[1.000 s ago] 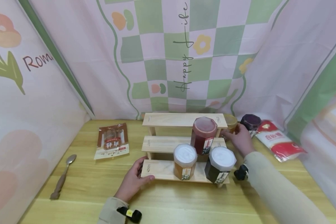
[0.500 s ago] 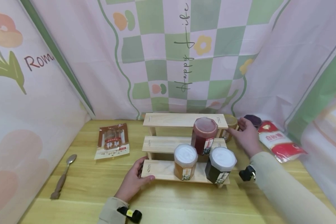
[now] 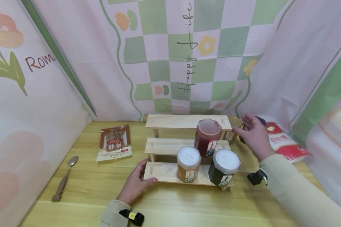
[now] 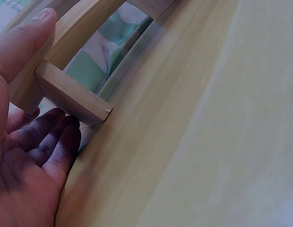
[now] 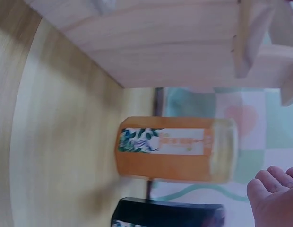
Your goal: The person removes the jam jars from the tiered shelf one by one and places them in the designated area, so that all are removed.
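A three-step wooden display rack [image 3: 164, 171] stands on the table. My left hand [image 3: 134, 186] grips the left end of its lowest step, thumb at the front edge and fingers curled beside the end leg [image 4: 73, 94]. My right hand [image 3: 255, 137] is behind the rack's right end with fingers extended and holds nothing. It is beside an orange jar [image 5: 168, 149], which the rack partly hides in the head view. A dark jar [image 5: 170, 213] stands next to it, mostly covered by the right hand in the head view.
On the rack stand a red jar [image 3: 206, 138], an amber jar [image 3: 188, 165] with a white lid and a dark jar [image 3: 224, 168] with a white lid. A red-white sugar bag [image 3: 287, 145] lies right; a brown packet [image 3: 114, 142] and spoon [image 3: 63, 181] lie left.
My right hand has moved right, from the orange jar toward the dark jar behind it, and its fingers have spread. The left hand and the rack have stayed put.
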Motion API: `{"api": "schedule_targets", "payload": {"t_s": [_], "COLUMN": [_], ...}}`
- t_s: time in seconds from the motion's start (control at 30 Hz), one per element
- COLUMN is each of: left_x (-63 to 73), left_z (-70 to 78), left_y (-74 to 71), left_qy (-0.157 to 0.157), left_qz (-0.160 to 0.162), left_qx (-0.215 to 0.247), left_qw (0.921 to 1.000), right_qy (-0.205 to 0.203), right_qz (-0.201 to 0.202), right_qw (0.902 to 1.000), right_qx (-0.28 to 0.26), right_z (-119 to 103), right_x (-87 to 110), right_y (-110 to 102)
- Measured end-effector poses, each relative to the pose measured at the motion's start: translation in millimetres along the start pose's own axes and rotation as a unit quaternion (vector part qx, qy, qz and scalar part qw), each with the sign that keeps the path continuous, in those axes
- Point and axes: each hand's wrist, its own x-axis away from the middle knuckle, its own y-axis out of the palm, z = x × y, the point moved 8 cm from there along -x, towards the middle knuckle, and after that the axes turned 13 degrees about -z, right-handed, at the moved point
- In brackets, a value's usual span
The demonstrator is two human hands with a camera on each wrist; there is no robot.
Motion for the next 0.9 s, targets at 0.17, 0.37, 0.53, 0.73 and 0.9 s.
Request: {"api": "schedule_targets", "payload": {"t_s": [0.17, 0.37, 0.53, 0.73, 0.9], "left_x": [-0.2, -0.6, -1.4, -1.5, -0.4], "left_z": [0.1, -1.1, -3.5, -4.4, -1.8], "left_y": [0.8, 0.6, 0.0, -0.3, -0.3], "left_qy": [0.0, 0.002, 0.006, 0.006, 0.008], "left_qz": [0.0, 0.0, -0.005, -0.007, -0.006], "left_qx": [0.005, 0.002, -0.002, 0.003, 0.001], "left_qw": [1.0, 1.0, 1.0, 1.0, 1.0], "right_qy": [-0.011, -0.031, -0.04, -0.056, -0.061], "right_qz": [-0.004, -0.016, -0.026, -0.035, -0.053], "right_qw": [0.9999, 0.9991, 0.9985, 0.9976, 0.9966], "right_qx": [-0.004, -0.024, -0.028, -0.018, -0.016], "right_z": [-14.9, -30.7, -39.7, -52.7, -60.6], "right_x": [9.0, 17.6, 22.1, 27.6, 31.8], "right_y": [-3.1, -5.9, -4.0, -0.1, 4.1]}}
